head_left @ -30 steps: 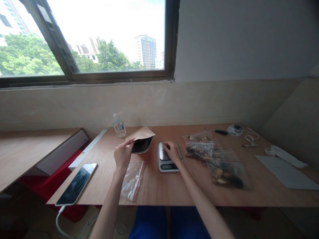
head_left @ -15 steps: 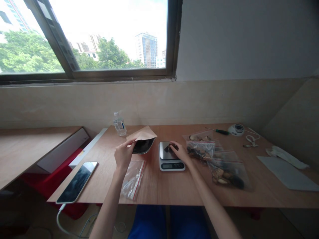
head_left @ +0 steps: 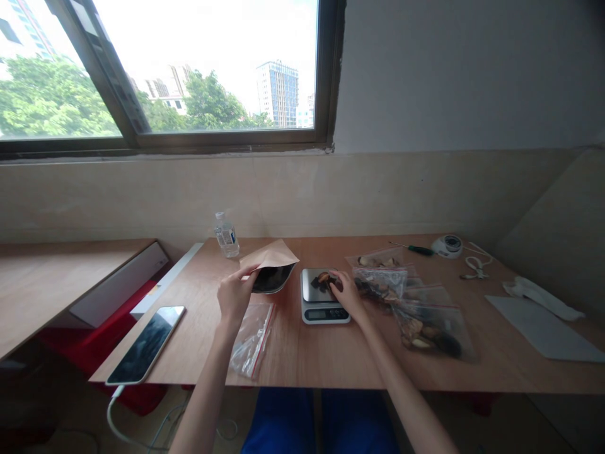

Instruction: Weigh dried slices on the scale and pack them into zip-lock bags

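My left hand [head_left: 235, 296] pinches the edge of a brown paper pouch [head_left: 271, 255], its dark mouth gaping toward me above the table. Over the right side of a white kitchen scale [head_left: 326, 315], my right hand [head_left: 347, 293] curls its thumb and fingers around dark dried pieces [head_left: 337, 285]; the fingers partly hide them. More dark and brown dried pieces, perhaps mushrooms [head_left: 322, 280], lie on the scale's metal plate. Below the pouch is a clear zip bag [head_left: 253, 340] with a red seal line, lying flat.
Several zip bags of dried pieces [head_left: 425, 334] lie right of the scale. Behind them are a green-handled screwdriver [head_left: 420, 250] and a white dome camera [head_left: 447, 246] with cable. A water bottle [head_left: 227, 236] stands back left; a charging phone [head_left: 146, 345] lies front left.
My right hand has shifted slightly right on the scale plate, and a brown piece now shows in the pile. The left hand and the pouch have hardly moved.
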A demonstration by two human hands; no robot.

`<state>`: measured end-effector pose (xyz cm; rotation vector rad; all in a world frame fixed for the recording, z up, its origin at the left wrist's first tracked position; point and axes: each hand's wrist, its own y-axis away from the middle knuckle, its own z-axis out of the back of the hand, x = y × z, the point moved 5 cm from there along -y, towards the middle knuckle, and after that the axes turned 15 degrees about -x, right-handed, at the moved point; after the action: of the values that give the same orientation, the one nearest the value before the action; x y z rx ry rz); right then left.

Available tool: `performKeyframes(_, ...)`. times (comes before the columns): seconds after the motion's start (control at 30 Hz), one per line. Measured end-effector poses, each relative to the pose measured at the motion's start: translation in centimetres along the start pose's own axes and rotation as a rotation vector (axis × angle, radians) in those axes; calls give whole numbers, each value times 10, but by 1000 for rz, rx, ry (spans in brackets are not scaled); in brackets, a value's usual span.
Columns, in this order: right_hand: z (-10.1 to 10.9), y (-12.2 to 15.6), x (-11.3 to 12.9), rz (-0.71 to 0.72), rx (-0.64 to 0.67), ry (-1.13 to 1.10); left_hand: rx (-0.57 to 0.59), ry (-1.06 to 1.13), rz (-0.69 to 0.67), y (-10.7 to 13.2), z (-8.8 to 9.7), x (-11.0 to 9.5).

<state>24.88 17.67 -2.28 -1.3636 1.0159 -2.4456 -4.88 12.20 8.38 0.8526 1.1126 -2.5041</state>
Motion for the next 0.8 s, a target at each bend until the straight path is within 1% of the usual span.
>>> performKeyframes(0.17, 5, 8, -1, 36, 28, 30, 5, -10, -8, 2, 1, -1)
performKeyframes(0.27, 9, 5, 8, 79, 28, 62, 11, -26, -9, 2, 2, -3)
performKeyframes(0.37, 16, -2, 35, 118, -35, 13, 11, -42, -4, 3, 1, -4)
performKeyframes(0.43, 16, -3, 64, 146, -45, -72, 18, -37, -1, 5, -2, -5)
performKeyframes(0.47, 14, -2, 80, 166, -25, -126, 26, -26, 0, 8, -4, -6)
performKeyframes(0.5, 9, 1, 97, 196, 10, -174, 36, -12, 2, 10, -7, -8)
performKeyframes(0.57, -6, 11, 129, 288, 121, -222, 51, 16, 16, 17, -11, -11)
performKeyframes(0.63, -29, 20, 148, 329, 247, -128, 55, 29, 36, 24, -14, -13)
performKeyframes(0.73, -69, 28, 152, 270, 441, 122, 50, 10, 38, 36, -13, -16)
performKeyframes(0.8, -93, 26, 152, 232, 510, 183, 49, -9, 17, 44, -10, -16)
